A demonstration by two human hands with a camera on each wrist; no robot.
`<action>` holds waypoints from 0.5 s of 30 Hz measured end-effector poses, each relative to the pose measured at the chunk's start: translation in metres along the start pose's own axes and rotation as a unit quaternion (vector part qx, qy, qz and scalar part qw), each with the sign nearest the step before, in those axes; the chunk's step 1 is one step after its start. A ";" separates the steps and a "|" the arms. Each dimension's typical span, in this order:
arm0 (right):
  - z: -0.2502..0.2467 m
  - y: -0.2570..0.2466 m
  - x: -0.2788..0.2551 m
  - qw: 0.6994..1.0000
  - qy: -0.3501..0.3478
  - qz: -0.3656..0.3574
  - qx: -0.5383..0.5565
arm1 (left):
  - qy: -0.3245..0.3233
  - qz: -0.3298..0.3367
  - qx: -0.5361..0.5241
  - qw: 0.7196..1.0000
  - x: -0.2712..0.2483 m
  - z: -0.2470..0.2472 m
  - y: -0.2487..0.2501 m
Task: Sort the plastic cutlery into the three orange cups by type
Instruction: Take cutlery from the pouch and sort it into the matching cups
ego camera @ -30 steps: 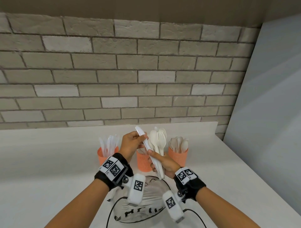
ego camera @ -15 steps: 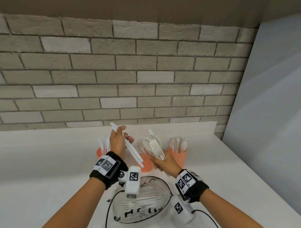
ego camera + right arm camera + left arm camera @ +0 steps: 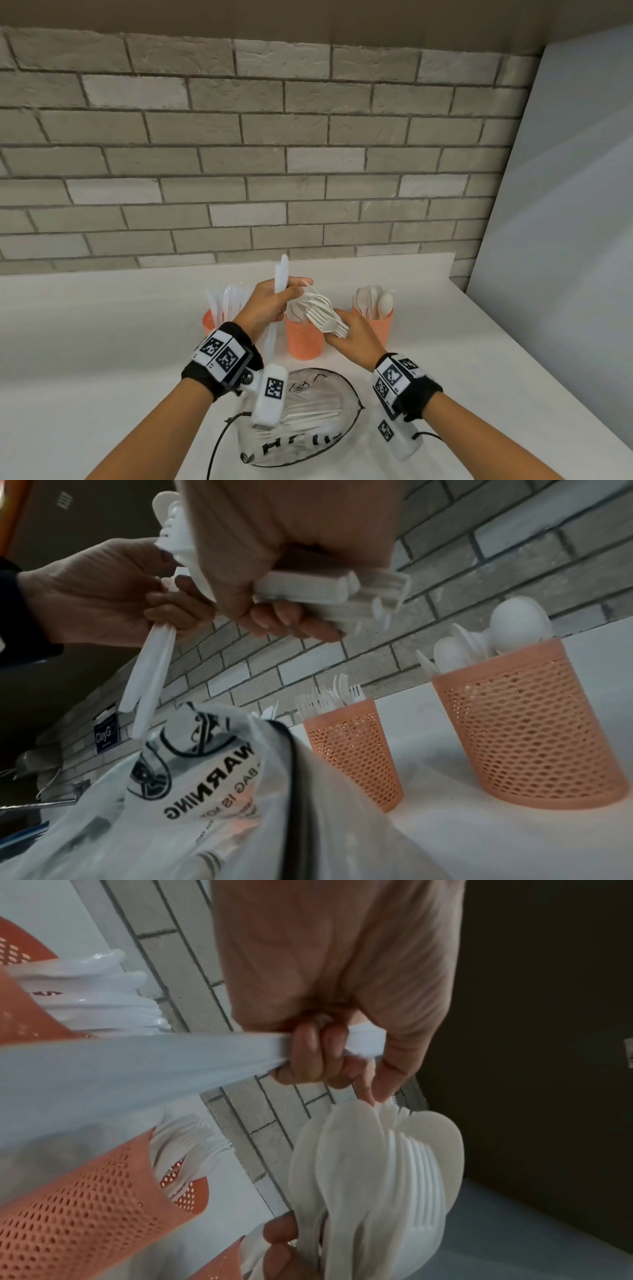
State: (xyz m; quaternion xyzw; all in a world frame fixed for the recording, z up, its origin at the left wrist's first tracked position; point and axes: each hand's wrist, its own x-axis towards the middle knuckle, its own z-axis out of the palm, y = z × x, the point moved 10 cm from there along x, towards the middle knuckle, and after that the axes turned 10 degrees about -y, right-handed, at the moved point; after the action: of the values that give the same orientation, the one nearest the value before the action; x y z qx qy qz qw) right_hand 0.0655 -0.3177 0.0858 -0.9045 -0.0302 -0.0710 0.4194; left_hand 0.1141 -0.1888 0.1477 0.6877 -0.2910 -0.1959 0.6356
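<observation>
My left hand (image 3: 286,295) grips two white plastic knives (image 3: 280,279) upright, above and between the left and middle cups. Its other fingers (image 3: 316,1056) curl round the knives (image 3: 137,1069), while its thumb and forefinger touch the top of a bundle of forks and spoons (image 3: 323,315). My right hand (image 3: 344,330) grips that bundle by the handles (image 3: 308,593), tilted left over the middle cup. Three orange mesh cups stand in a row: the left cup (image 3: 211,320) holds knives, the middle cup (image 3: 305,342) forks, the right cup (image 3: 380,327) spoons.
A clear plastic bag (image 3: 308,411) with black print and more white cutlery inside lies on the white counter (image 3: 102,342) just in front of the cups. A brick wall (image 3: 308,154) runs behind the cups. A grey panel (image 3: 565,240) stands at the right.
My left hand swung the knives from a slant to upright and came right to the bundle. My right hand tipped the bundle further to the left.
</observation>
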 end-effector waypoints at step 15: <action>0.023 -0.009 -0.008 0.975 -0.119 0.062 0.176 | 0.039 -0.018 -0.086 0.995 0.018 -0.011 -0.017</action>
State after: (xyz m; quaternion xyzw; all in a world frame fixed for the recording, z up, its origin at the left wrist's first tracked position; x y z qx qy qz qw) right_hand 0.0588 -0.2944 0.0767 -0.8185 -0.0360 0.0695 0.5691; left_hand 0.1374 -0.1923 0.1336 0.6427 -0.2359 -0.2047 0.6995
